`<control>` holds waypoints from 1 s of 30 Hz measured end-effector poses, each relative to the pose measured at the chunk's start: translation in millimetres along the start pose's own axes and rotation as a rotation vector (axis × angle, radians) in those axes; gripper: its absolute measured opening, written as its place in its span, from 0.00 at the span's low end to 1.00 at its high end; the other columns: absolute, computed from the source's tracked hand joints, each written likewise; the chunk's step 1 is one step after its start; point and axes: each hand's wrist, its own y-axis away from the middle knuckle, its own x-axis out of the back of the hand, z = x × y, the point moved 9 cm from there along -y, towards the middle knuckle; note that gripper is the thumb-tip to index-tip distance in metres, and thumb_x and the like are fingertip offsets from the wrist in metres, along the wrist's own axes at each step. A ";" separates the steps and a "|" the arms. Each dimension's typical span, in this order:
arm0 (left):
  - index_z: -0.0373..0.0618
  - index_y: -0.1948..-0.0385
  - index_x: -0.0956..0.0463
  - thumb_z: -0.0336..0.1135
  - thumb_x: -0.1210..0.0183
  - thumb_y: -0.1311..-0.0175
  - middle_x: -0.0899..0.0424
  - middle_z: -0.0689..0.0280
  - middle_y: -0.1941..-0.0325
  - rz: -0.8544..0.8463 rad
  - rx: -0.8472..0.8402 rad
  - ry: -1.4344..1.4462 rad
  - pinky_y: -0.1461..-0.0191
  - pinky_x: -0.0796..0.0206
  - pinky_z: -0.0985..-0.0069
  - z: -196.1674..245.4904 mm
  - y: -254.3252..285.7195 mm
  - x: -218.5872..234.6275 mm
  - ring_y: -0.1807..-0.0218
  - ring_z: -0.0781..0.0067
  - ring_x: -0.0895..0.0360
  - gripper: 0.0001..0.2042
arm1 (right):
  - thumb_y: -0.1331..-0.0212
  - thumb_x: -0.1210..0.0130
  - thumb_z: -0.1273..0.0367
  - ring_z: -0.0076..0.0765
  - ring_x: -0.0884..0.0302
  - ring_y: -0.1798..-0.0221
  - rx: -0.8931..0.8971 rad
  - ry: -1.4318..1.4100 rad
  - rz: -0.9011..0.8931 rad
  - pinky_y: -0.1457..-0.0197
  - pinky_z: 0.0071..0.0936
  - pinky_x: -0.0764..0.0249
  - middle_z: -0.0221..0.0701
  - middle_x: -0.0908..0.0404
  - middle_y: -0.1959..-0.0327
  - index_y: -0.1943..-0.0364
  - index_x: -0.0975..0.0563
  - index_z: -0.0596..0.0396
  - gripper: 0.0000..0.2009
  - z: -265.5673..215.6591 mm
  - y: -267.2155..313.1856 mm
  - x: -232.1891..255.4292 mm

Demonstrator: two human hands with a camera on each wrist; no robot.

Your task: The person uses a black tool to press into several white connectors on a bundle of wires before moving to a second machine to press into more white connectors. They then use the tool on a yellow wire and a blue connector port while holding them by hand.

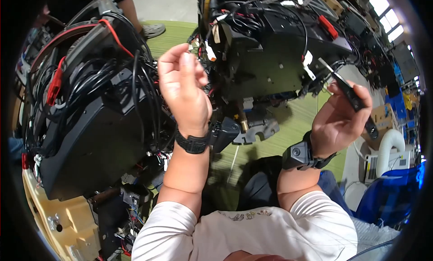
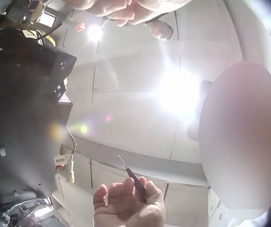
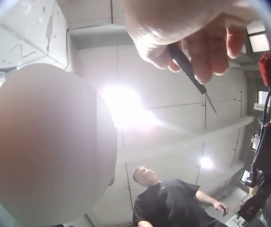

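My right hand grips a slim tool with a black handle and a thin metal tip. Its tip points up and left in the head view, towards a white connector on a cable at the big black panel. The right wrist view shows the tool's dark handle between thumb and fingers, its narrow tip sticking out. My left hand is raised palm up between the two black assemblies, its fingers loosely bent with nothing seen in them. Close by its fingertips hangs a white and orange connector.
On the left stands a second black assembly heaped with black cables, a red clip among them. Another red clip lies on the right assembly. Behind it stands a person in a dark shirt. A white hose bends at the right.
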 end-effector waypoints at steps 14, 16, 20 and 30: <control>0.45 0.62 0.32 0.40 0.51 0.38 0.28 0.71 0.70 -0.097 0.619 0.478 0.78 0.45 0.90 -65.4 9.3 -13.6 0.73 0.85 0.34 0.10 | 0.46 0.54 0.51 0.35 0.31 0.66 -0.146 0.037 -0.190 0.67 0.27 0.27 0.41 0.29 0.70 0.67 0.29 0.65 0.25 11.0 16.0 -49.4; 0.44 0.62 0.32 0.40 0.50 0.39 0.30 0.73 0.72 -0.122 0.623 0.464 0.79 0.46 0.89 -67.8 10.5 -15.0 0.74 0.85 0.36 0.10 | 0.47 0.52 0.51 0.34 0.30 0.68 -0.211 0.037 -0.188 0.67 0.27 0.28 0.41 0.29 0.70 0.68 0.29 0.65 0.24 15.2 18.3 -50.1; 0.42 0.60 0.31 0.40 0.50 0.39 0.30 0.73 0.72 -0.131 0.692 0.516 0.78 0.46 0.89 -68.6 15.1 -22.6 0.74 0.85 0.37 0.12 | 0.48 0.50 0.53 0.31 0.30 0.70 -0.231 -0.008 -0.227 0.65 0.24 0.31 0.40 0.29 0.70 0.67 0.28 0.65 0.23 18.5 20.6 -54.4; 0.47 0.64 0.33 0.39 0.51 0.38 0.32 0.75 0.74 -0.114 0.699 0.582 0.79 0.47 0.88 -73.8 14.5 -18.8 0.74 0.84 0.38 0.08 | 0.45 0.52 0.55 0.33 0.30 0.70 -0.125 0.056 -0.076 0.65 0.26 0.31 0.40 0.28 0.73 0.62 0.34 0.63 0.21 16.9 15.1 -35.7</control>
